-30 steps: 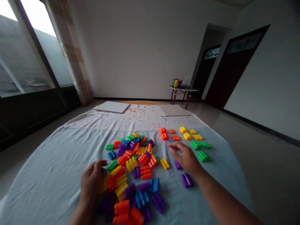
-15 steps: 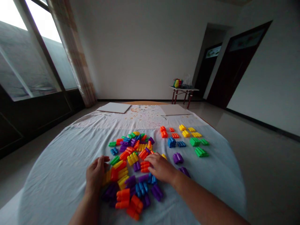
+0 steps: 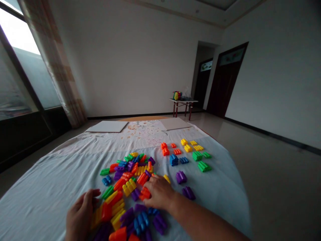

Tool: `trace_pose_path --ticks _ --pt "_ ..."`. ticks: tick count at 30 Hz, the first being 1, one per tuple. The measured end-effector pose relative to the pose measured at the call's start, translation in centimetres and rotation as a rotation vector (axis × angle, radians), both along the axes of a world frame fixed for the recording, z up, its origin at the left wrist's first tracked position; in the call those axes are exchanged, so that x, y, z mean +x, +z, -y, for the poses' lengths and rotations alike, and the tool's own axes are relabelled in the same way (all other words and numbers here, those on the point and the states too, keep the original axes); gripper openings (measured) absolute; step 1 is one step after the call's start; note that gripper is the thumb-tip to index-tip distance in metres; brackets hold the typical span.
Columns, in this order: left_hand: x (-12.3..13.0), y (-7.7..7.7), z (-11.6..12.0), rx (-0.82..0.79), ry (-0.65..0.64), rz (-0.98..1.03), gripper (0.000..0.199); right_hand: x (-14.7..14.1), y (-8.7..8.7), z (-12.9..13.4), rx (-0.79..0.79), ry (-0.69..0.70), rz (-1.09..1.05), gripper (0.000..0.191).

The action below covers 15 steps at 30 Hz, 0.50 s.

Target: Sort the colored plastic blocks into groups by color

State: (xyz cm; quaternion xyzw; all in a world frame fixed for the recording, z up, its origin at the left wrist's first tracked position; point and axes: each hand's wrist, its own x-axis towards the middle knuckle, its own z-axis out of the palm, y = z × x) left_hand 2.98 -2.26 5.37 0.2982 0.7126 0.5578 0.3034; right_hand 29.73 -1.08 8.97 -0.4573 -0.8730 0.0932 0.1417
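My right hand [image 3: 159, 192] rests over the right side of a mixed pile of plastic blocks, its fingers bent onto an orange block [image 3: 144, 193]. My left hand [image 3: 81, 212] is at the pile's left edge, fingers curled beside yellow blocks [image 3: 117, 219]; whatever is inside it is hidden. A three-part yellow block [image 3: 129, 187] and a blue block [image 3: 141, 222] lie between and below the hands. Right of the pile, blocks sit in colour groups: orange [image 3: 165, 149], blue [image 3: 174, 160], yellow [image 3: 188, 148], green [image 3: 204, 166] and purple [image 3: 181, 177].
The table has a pale cloth [image 3: 62, 174]. Two flat boards lie at its far side, a white one [image 3: 107, 126] and a beige one [image 3: 175, 124]. Beyond stands a small table [image 3: 184, 100] with a colourful bag [image 3: 177, 95]. A curtain [image 3: 54, 63] hangs on the left.
The view has tilted up and shifted right, so the table and blocks appear lower and farther left. My right hand stays on the orange block at the pile.
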Motion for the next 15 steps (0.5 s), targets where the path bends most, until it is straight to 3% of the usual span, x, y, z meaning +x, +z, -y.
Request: trace_pose_path --ticks 4,8,12,15 --pt "0.1 0.1 0.2 -0.014 0.001 0.015 0.046 1.9 2.0 -0.7 0.079 -0.015 -0.130 0.044" --pt "0.6 0.7 0.3 -0.049 0.004 0.039 0.046 6.8 4.0 -4.2 0.182 -0.238 -0.231 0.038" --pt "0.7 0.8 0.1 -0.065 -0.006 0.055 0.048 11.8 3.5 -9.5 0.107 -0.636 -0.007 0.037" --pt "0.7 0.7 -0.1 -0.061 0.010 0.057 0.049 13.7 2.3 -12.5 0.035 -0.782 0.133 0.040"
